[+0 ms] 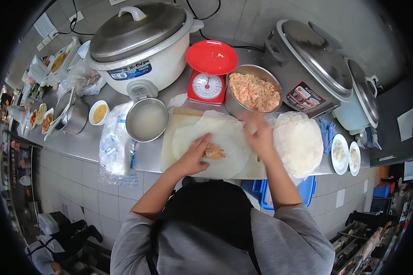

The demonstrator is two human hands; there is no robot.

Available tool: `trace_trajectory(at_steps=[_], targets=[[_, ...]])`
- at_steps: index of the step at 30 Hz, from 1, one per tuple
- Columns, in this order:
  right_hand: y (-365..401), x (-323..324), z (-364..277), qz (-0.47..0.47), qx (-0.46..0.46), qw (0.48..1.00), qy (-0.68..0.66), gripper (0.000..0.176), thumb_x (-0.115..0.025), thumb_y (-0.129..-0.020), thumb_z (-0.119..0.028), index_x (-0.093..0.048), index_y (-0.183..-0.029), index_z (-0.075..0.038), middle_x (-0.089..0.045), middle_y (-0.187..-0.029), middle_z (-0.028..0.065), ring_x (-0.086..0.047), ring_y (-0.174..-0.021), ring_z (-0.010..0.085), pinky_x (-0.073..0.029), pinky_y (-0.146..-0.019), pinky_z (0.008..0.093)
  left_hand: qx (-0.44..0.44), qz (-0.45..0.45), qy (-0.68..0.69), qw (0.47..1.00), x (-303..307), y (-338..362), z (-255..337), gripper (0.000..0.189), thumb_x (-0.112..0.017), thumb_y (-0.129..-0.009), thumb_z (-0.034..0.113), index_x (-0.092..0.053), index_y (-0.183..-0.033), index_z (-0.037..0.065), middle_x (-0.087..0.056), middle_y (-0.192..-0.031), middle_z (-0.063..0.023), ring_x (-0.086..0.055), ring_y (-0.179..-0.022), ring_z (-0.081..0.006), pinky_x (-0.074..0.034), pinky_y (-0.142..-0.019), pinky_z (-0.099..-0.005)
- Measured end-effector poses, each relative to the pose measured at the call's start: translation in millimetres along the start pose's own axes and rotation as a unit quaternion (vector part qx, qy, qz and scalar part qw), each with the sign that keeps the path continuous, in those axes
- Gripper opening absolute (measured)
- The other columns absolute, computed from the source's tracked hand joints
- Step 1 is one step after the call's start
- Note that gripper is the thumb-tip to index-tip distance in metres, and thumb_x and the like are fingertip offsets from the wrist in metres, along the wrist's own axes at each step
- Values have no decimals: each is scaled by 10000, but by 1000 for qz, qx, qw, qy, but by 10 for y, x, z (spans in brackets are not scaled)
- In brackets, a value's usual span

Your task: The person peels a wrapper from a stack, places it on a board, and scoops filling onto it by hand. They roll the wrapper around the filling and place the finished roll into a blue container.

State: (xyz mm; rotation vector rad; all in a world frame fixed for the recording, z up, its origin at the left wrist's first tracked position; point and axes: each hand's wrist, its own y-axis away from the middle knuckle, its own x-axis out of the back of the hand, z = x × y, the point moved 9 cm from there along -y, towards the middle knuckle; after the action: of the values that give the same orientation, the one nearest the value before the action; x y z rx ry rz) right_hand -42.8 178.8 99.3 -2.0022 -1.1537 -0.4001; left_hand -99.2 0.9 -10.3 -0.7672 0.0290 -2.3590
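Observation:
A thin, pale round wrapper (192,135) lies spread on a cutting board (166,158). On it sits a small portion of orange-pink minced filling (214,151). My left hand (195,155) rests on the wrapper beside the filling, fingers stretched out and thumb apart. Blurred by motion, my right hand (258,136) is over the wrapper's right edge, just below the metal pot (229,101); its fingers are too smeared to read. The pot holds a mass of the same filling (254,91). To the right lies a stack of pale round wrappers (298,144).
A red kitchen scale (207,87) stands behind the board. Rice cookers (142,59) flank the workspace. A bowl of whitish liquid (147,120) and plastic packs (116,146) sit left; a blue cloth (326,133) and white oval dishes (339,156) sit right.

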Motion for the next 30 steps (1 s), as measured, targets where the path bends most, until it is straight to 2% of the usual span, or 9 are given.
trace_trajectory(at_steps=[3, 6, 7, 15, 18, 21, 24, 27, 30], targets=[[635, -751, -315, -166, 88, 975, -120, 311, -637, -753, 13, -663, -1056, -55, -644, -1106, 125, -624, -1013, 314, -496, -908, 392, 39, 43, 64, 996, 154, 56, -61, 542, -716, -745, -7, -582, -1264, 72, -617, -1195, -160, -539, -1183, -304, -415, -1021, -366], [885, -1029, -255, -116, 185, 976, 13, 272, -649, -774, -18, -675, -1043, -51, -645, -1130, 109, -611, -1086, 290, -487, -954, 404, 2, -6, 97, 995, 46, 35, -152, 412, -707, -765, -16, -648, -1168, 48, -639, -1168, -157, -593, -1127, -295, -476, -952, -349], [896, -1031, -196, -116, 185, 976, 2, 261, -645, -779, -21, -678, -1036, -47, -649, -1127, 105, -605, -1101, 289, -481, -967, 407, -19, 1, 74, 997, 38, 11, -146, 379, -703, -769, -18, -662, -1140, 46, -649, -1150, -150, -605, -1109, -290, -486, -938, -344], [900, -879, 402, -213, 86, 973, -19, 275, -684, -732, -2, -719, -991, -89, -685, -1104, 57, -583, -1144, 261, -363, -1084, 405, -94, -49, -3, 994, 74, -11, -144, 322, -689, -784, -4, -684, -1101, 52, -667, -1129, -113, -605, -1113, -278, -482, -951, -340], [819, -688, 411, -150, -34, 976, -153, 290, -707, -693, 22, -731, -953, -106, -697, -1070, 35, -585, -1104, 246, -364, -1051, 381, -49, -77, 16, 996, 94, 34, -132, 424, -708, -771, 26, -639, -1187, 66, -609, -1232, -124, -566, -1160, -285, -468, -970, -345], [888, -669, 478, -130, 2, 991, -40, 314, -722, -670, 23, -731, -957, -103, -700, -1070, 52, -579, -1042, 251, -407, -960, 368, -21, -53, 14, 998, 107, -3, 13, 589, -762, -737, 136, -565, -1290, 89, -523, -1328, -135, -505, -1216, -300, -430, -1009, -367], [838, -670, 506, -151, 35, 988, -6, 367, -765, -638, -25, -721, -992, -112, -680, -1063, 53, -568, -1017, 253, -422, -894, 359, -37, -81, -81, 993, -64, -107, 13, 713, -805, -684, 243, -529, -1326, 102, -495, -1335, -142, -474, -1230, -319, -390, -1040, -391], [682, -582, 422, -132, -14, 991, -32, 432, -803, -596, -72, -708, -1013, -126, -636, -1022, 33, -565, -1002, 240, -424, -860, 345, -62, -84, -124, 987, -177, -200, 39, 718, -818, -648, 285, -556, -1289, 98, -528, -1278, -129, -496, -1170, -318, -383, -1027, -395], [666, -768, 450, -148, -28, 988, 37, 481, -845, -554, -154, -701, -1013, -136, -586, -978, 23, -566, -975, 237, -417, -823, 344, -55, -109, -137, 983, -312, -280, -30, 668, -813, -651, 259, -574, -1253, 94, -544, -1229, -115, -512, -1102, -308, -411, -977, -392]])
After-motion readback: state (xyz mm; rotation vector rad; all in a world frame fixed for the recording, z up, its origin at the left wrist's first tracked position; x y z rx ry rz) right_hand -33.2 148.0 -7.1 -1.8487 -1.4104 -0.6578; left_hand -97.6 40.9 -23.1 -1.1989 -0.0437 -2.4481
